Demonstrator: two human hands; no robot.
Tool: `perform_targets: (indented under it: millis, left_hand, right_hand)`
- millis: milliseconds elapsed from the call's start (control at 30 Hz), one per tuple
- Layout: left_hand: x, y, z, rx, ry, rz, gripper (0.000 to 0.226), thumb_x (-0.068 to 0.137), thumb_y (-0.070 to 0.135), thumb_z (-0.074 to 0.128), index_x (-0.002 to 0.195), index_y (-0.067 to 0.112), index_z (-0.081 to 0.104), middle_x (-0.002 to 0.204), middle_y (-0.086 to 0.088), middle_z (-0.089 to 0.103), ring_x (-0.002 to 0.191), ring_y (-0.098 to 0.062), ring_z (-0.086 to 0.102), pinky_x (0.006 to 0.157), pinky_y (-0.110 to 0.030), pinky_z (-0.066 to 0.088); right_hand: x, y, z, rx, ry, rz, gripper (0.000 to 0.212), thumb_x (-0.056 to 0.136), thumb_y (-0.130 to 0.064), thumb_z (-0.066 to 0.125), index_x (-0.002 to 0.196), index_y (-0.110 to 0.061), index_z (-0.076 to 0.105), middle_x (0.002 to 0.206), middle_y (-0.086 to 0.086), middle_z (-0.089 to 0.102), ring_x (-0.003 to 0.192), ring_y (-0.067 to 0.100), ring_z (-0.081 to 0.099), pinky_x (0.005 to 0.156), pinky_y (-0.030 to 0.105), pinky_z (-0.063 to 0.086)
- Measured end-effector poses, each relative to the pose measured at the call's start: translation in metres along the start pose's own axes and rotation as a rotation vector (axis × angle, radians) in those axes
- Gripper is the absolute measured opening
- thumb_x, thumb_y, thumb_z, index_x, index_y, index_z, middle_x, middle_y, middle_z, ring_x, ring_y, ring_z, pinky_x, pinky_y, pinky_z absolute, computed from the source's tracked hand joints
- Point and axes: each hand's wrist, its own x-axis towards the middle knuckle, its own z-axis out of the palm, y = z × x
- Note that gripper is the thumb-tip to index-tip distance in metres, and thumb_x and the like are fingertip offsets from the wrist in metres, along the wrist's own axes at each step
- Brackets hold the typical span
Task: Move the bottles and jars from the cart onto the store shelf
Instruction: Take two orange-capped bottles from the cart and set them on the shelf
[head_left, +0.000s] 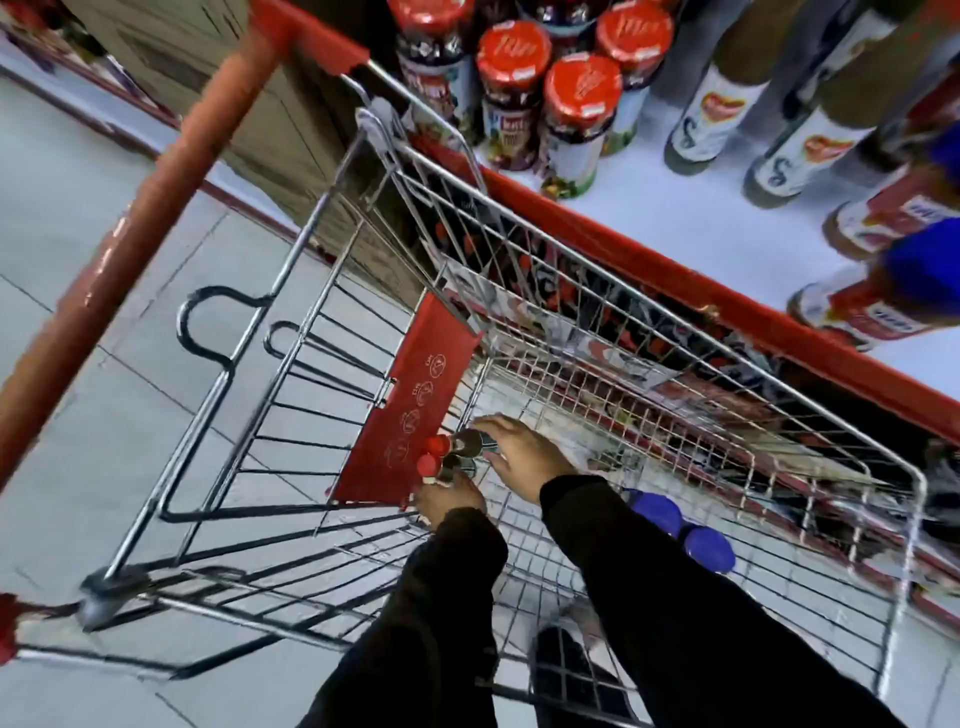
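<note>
Both your black-sleeved arms reach down into the silver wire shopping cart (675, 332) with the red handle bar (156, 218). Your right hand (524, 454) lies over the dark bottles with red caps (436, 454) that rest on their sides at the cart's floor, just beside the red plastic seat flap (410, 405); its fingers drape across the top bottle, touching it, and you cannot tell whether that grip has closed around it. Your left hand (449, 501) sits at the near side of the same bottles, fingers curled against the lower one, and whether that grip is clamped is also unclear.

Nearer to you in the cart, two blue-capped bottles (680, 530) lie partly hidden behind your right sleeve.

The white store shelf with a red front edge (727, 223) runs along the cart's far side, touching or almost touching it. On the shelf stand red-lidded jars with fruit labels (576, 124), then tall brown bottles with white heart labels (722, 109), then brown sauce bottles with blue caps and red labels (883, 306) at the right. A dark shoe (566, 670) shows through the cart's mesh floor.
</note>
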Motion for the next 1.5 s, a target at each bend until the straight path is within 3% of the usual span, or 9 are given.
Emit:
perform_targets:
  millis: [233,400,567,667,833,1000,1200,1367,1500]
  left_hand:
    - [0.026,-0.01,0.016,-0.219,0.175,0.051,0.049,0.083,0.02,0.074,0.122,-0.005,0.057,0.121,-0.029,0.064,0.115,-0.041,0.06,0.093,-0.037,0.042]
    - [0.023,-0.016,0.016,-0.334,0.181,0.139,0.039,0.078,0.007,0.078,0.112,-0.006,0.066,0.11,-0.028,0.07,0.102,-0.037,0.066,0.066,0.004,0.032]
    - [0.016,-0.012,0.002,-0.252,0.129,0.199,0.035,0.079,0.009,0.078,0.111,-0.002,0.069,0.109,-0.025,0.072,0.103,-0.036,0.067,0.075,-0.012,0.035]
    - [0.006,-0.006,-0.008,-0.164,0.092,0.272,0.035,0.079,0.01,0.078,0.112,0.002,0.069,0.11,-0.022,0.073,0.103,-0.034,0.068,0.088,-0.028,0.046]
    - [-0.019,0.008,-0.028,-0.051,-0.037,0.503,0.035,0.081,0.011,0.076,0.115,0.006,0.068,0.11,-0.017,0.073,0.105,-0.031,0.069,0.096,-0.041,0.053]
    - [-0.055,0.026,-0.056,0.059,-0.152,0.73,0.03,0.084,0.012,0.072,0.112,0.02,0.067,0.104,-0.008,0.076,0.096,-0.021,0.068,0.085,-0.023,0.045]
    - [-0.099,0.06,-0.085,-0.009,-0.367,0.914,0.033,0.083,0.006,0.073,0.112,0.019,0.068,0.109,0.0,0.073,0.107,-0.014,0.067,0.101,-0.036,0.052]
    - [-0.132,0.101,-0.099,-0.075,-0.475,1.09,0.035,0.077,0.016,0.081,0.1,0.037,0.067,0.088,0.019,0.072,0.083,0.01,0.067,0.089,-0.028,0.057]
    - [-0.151,0.132,-0.103,-0.126,-0.547,1.166,0.029,0.074,0.037,0.08,0.101,0.029,0.072,0.091,0.003,0.077,0.088,-0.016,0.074,0.081,-0.043,0.061]
  right_hand:
    - [0.048,-0.002,0.025,-0.046,-0.138,0.012,0.047,0.101,-0.014,0.05,0.146,-0.027,0.049,0.152,0.003,0.05,0.138,0.026,0.048,0.113,0.038,0.039]
    - [0.048,0.003,0.024,-0.013,-0.111,0.024,0.047,0.097,-0.016,0.061,0.142,-0.025,0.053,0.141,0.006,0.062,0.124,0.029,0.061,0.102,0.04,0.05]
    - [0.014,0.022,0.016,0.256,0.089,0.19,0.045,0.094,-0.019,0.066,0.139,-0.022,0.058,0.126,0.009,0.072,0.118,0.029,0.065,0.102,0.04,0.051]
    - [-0.01,0.029,0.008,0.387,0.186,0.271,0.047,0.094,-0.022,0.068,0.14,-0.021,0.058,0.127,0.01,0.071,0.119,0.029,0.064,0.104,0.039,0.05]
    - [-0.055,0.018,-0.018,0.49,0.379,0.31,0.049,0.093,-0.03,0.069,0.14,-0.021,0.058,0.135,0.004,0.068,0.126,0.024,0.061,0.108,0.036,0.046]
    - [-0.098,-0.004,-0.057,0.511,0.502,0.341,0.054,0.093,-0.033,0.069,0.143,-0.023,0.055,0.139,0.004,0.065,0.13,0.023,0.058,0.113,0.043,0.044]
    - [-0.15,-0.036,-0.102,0.573,0.683,0.292,0.048,0.089,-0.031,0.074,0.135,-0.022,0.063,0.132,-0.002,0.069,0.121,0.008,0.058,0.106,0.027,0.042]
    - [-0.176,-0.056,-0.141,0.56,0.83,0.247,0.046,0.086,-0.033,0.077,0.129,-0.021,0.068,0.126,-0.006,0.072,0.121,0.016,0.064,0.109,0.04,0.047]
    - [-0.187,-0.064,-0.168,0.555,0.927,0.194,0.045,0.085,-0.038,0.076,0.127,-0.023,0.069,0.125,-0.008,0.072,0.122,0.009,0.063,0.106,0.039,0.05]
